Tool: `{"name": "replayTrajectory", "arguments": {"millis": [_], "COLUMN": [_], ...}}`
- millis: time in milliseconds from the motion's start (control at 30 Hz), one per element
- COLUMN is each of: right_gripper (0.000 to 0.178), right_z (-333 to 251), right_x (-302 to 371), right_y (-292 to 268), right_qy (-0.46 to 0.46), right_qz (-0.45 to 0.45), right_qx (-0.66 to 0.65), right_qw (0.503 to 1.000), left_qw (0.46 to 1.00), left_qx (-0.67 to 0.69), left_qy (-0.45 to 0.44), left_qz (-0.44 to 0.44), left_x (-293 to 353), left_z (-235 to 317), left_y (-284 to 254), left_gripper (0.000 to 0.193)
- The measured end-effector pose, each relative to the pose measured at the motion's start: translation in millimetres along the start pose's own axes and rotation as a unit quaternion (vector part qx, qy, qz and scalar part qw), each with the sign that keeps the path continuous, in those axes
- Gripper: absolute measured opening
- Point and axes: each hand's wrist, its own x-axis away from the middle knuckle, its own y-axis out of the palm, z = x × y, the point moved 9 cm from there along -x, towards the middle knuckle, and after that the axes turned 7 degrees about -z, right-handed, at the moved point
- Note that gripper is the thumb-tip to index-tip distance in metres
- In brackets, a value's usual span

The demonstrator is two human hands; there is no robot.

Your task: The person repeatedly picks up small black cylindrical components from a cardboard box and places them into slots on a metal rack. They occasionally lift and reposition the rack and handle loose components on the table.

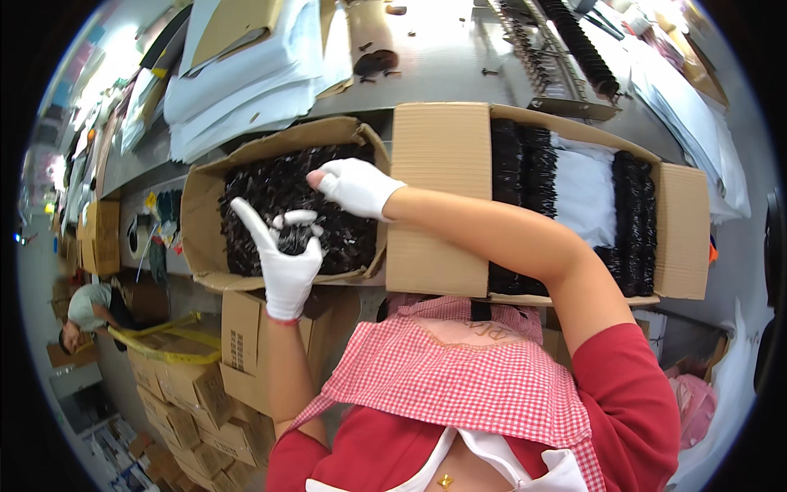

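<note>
Resting in the curled fingers of the gloved left hand (288, 269), a small clump of glossy black pieces (295, 239) sits above the near part of an open carton (199, 234). That hand grasps the clump between thumb and bent fingers, while its index finger points out straight, up and to the left. Loose black pieces (246, 176) of the same look fill the carton below. The gloved right hand (354, 187) is over the carton's far right part, a bare fingertip showing from the glove; whether it grips anything I cannot tell. Just right stands a second open carton (438, 205), packed with black bristly rows (507, 160) and a white sheet (584, 193) between them. Beyond both, the metal table (443, 70) carries a pile of white sheets (234, 90), scattered dark bits (376, 61) and a long metal rack (525, 49). Closed boxes (176, 418) are stacked at lower left, near another person (88, 305) bending over.
</note>
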Motion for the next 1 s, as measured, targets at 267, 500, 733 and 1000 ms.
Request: {"name": "replayTrajectory", "arguments": {"millis": [267, 500, 733, 1000], "right_gripper": [0.03, 0.029, 0.032, 0.017], "right_z": [-74, -44, -7, -30], "right_x": [31, 14, -1, 29], "right_y": [38, 55, 51, 74], "right_qy": [-0.237, -0.097, -0.077, -0.147], "right_qz": [-0.076, -0.041, -0.029, -0.027], "right_qx": [0.191, 0.137, 0.096, 0.305], "right_qw": [0.949, 0.985, 0.992, 0.941], "left_qw": [0.991, 0.974, 0.955, 0.871], "left_qx": [-0.079, -0.222, -0.286, -0.477], "left_qy": [0.007, 0.045, -0.073, -0.113], "left_qz": [-0.105, 0.0, -0.021, 0.006], "left_x": [10, 19, 20, -16], "left_z": [-21, -15, -25, -66], "left_y": [11, 11, -9, -51], "left_gripper": [0.121, 0.118, 0.116, 0.097]}}
